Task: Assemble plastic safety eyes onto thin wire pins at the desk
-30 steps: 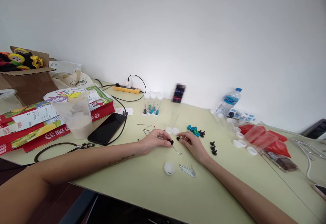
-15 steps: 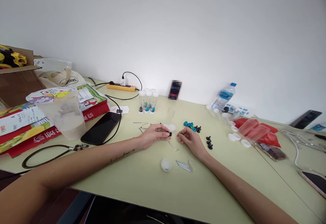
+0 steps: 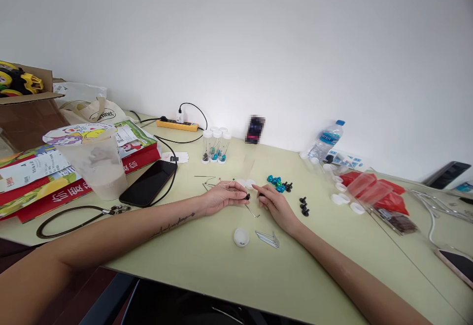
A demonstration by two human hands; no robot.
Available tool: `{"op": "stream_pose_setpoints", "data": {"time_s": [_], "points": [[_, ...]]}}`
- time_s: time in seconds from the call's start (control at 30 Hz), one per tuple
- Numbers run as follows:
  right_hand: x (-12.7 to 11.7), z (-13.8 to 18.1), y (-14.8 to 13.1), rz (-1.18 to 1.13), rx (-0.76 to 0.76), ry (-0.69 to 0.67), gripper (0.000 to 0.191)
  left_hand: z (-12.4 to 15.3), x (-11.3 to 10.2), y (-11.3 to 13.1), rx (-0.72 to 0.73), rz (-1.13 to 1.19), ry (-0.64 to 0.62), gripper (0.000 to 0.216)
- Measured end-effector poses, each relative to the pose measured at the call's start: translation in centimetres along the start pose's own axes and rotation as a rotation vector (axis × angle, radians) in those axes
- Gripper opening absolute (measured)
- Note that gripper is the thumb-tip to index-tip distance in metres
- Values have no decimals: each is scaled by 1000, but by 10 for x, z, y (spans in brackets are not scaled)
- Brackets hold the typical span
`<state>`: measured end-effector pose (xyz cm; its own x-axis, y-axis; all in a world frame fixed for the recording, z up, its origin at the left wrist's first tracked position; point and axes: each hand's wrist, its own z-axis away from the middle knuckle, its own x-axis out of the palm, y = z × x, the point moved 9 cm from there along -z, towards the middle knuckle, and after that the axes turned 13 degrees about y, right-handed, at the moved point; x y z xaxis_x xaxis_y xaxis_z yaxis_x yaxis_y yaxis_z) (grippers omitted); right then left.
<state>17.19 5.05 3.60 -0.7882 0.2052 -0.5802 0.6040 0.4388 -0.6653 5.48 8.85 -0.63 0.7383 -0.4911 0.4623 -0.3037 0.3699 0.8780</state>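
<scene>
Near the middle of the table my left hand [image 3: 223, 198] pinches a small black knob-like piece [image 3: 247, 196] between thumb and fingertips. Thin metal wires stick out around that hand. Just to the right, apart from it, is my right hand [image 3: 275, 206], its fingers closed around a small dark piece [image 3: 261, 195] that is mostly hidden. Below the hands lie an L-shaped metal rod [image 3: 253, 211], a fanned set of hex keys [image 3: 268, 239] and a round white cap [image 3: 241, 237] with tiny parts in it. Black knob-like pieces [image 3: 304, 207] and blue-green ones [image 3: 280, 184] lie to the right.
Clear tubes [image 3: 215, 146] with white caps stand behind the hands. At left are a plastic cup [image 3: 105, 172], a black phone [image 3: 148, 184] and red boxes [image 3: 140, 160]. A water bottle [image 3: 328, 137], white caps [image 3: 340, 198] and red bags [image 3: 391, 199] occupy the right.
My right hand's fingers have shifted slightly, and a dark piece now shows at their tips. My left hand stays on the black piece. The view has shifted a little.
</scene>
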Motion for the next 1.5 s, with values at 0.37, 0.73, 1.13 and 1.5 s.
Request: {"op": "stream_pose_setpoints", "data": {"time_s": [0.37,0.73,1.13,1.5], "points": [[-3,5,-6,-177,100,87,18,9,7,-5,-2,109,37,23],[-2,8,-8,-204,94,127,20,9,8,-5,-9,83,11,26],[-1,19,-38,212,-375,86,7,11,11,-4,10,33,3,27],[-3,20,-36,183,-330,129,5,14,15,-1,2,44,-42,26]]}}
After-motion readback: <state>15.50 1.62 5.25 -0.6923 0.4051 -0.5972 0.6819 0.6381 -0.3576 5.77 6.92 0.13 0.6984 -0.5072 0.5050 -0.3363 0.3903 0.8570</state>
